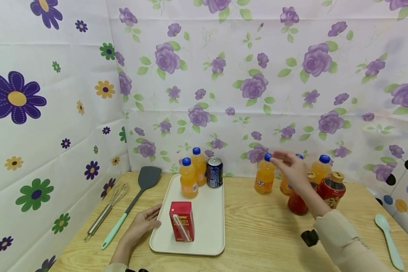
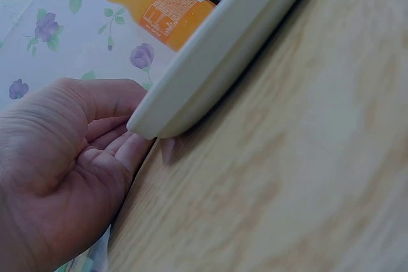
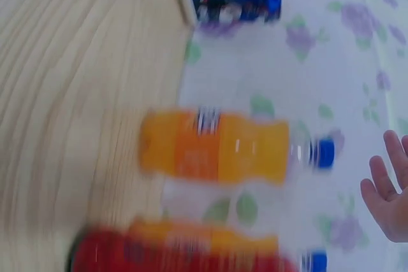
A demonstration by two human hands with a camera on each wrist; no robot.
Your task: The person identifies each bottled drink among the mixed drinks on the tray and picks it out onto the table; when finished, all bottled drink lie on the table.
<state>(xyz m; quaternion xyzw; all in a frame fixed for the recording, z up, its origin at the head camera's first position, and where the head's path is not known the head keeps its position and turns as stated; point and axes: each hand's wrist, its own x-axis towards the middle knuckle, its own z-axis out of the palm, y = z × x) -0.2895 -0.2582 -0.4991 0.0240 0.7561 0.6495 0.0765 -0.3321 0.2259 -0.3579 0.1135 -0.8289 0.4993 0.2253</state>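
My left hand [image 1: 142,224] grips the left rim of a cream tray [image 1: 207,226], thumb on the rim and fingers at its underside in the left wrist view. Two orange drink bottles [image 1: 189,179] with blue caps, a dark blue can [image 1: 214,173] and a red drink carton [image 1: 182,223] with a straw stand on the tray. Beyond it, at the right, my right hand [image 1: 292,170] hovers with fingers extended near the blue cap of another orange drink bottle [image 1: 264,179]. The right wrist view shows those fingers [image 3: 380,179] apart from that bottle.
Behind and below my right hand stand more orange drink bottles [image 1: 321,170] and two red-labelled dark bottles [image 1: 332,190] with gold caps. A whisk [image 1: 110,206] and a spatula [image 1: 134,204] lie left of the tray. A pale green spoon [image 1: 389,240] lies at the far right.
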